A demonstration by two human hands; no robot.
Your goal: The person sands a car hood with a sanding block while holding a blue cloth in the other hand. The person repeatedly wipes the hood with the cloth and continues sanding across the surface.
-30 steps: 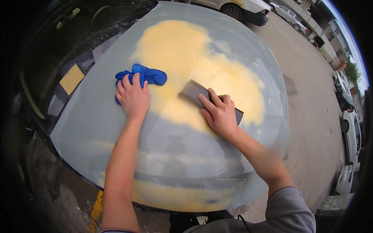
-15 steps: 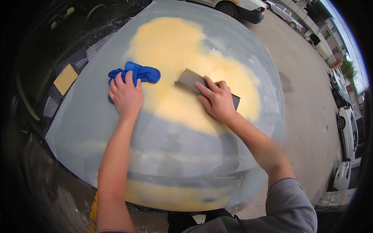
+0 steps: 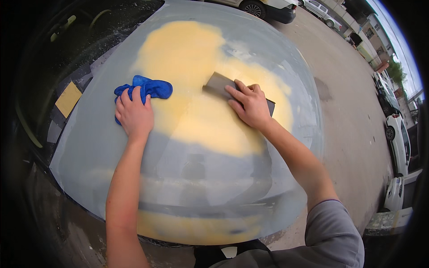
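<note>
Blue cloth [image 3: 156, 89] and grey block [image 3: 218, 85] held on a patched car hood [image 3: 85, 152]

The left hand [image 3: 133, 115] had its fingers bent over the bunched blue cloth, gripping it against the hood's grey surface; one end of the cloth poked out to the right, over the edge of a large yellow patch [image 3: 178, 47]. The right hand [image 3: 251, 103] gripped the long grey block, fingers laid across its top, thumb on the near side. The block sat slantwise over the patch, its far-left end and its right corner showing beyond the hand. The two hands were well apart.

Left of the hood, near the windscreen [image 3: 67, 49], lay a yellow rectangular sheet [image 3: 68, 99]. A white car [image 3: 272, 5] stood beyond the hood's far edge, and other parked vehicles lined the right side of the paved ground [image 3: 348, 134].
</note>
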